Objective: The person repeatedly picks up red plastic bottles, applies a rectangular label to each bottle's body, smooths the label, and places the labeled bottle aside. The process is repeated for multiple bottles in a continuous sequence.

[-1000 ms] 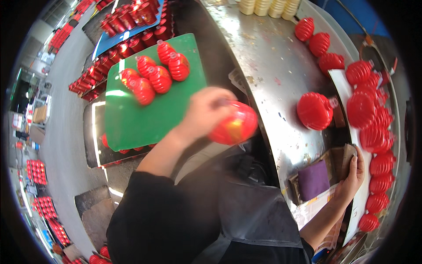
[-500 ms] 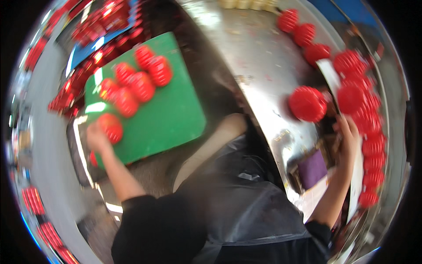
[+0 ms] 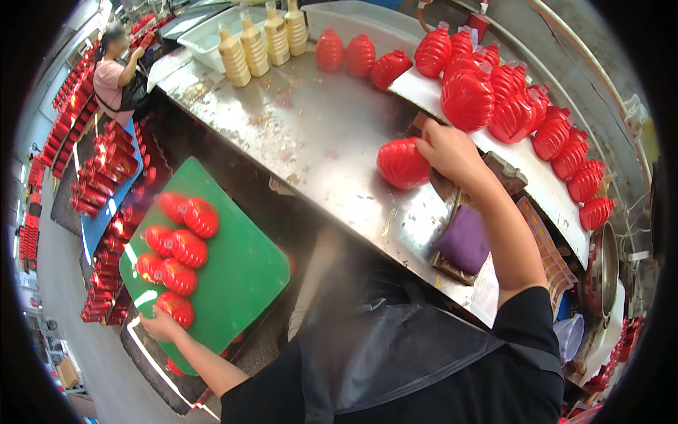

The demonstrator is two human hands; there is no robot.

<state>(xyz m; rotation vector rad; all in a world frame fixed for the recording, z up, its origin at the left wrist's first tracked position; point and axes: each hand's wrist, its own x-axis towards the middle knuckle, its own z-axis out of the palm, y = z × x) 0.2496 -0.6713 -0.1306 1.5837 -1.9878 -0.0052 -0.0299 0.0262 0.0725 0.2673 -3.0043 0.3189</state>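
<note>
Red ribbed bottle (image 3: 175,309), lying on its side near the left edge of a green board (image 3: 236,283); the left hand (image 3: 161,325) was curled at its outer end, apparently to steady or release it, though whether the fingers gripped or only touched could not be told. Six like bottles (image 3: 179,275) lay beside it in rough pairs, seemingly spaced so that each remained reachable. Second red bottle (image 3: 404,164), lying on a stained metal worktable (image 3: 311,169); the right hand (image 3: 452,150) bent over its neck end, fingertips touching, probably because the narrow part offered the handiest hold; the hand hid the neck, so a pinch could not be confirmed. Further red bottles (image 3: 467,99) crowded a white shelf board (image 3: 575,244) behind, perhaps to stay within arm's reach. Purple cloth pad (image 3: 465,240), nearer the body. Appearance of the two touched bottles: glossy, rounded, bright red; shallow ribs around the swollen body, light glinting off the curves; the one on the green board bore orange-yellow patches.
</note>
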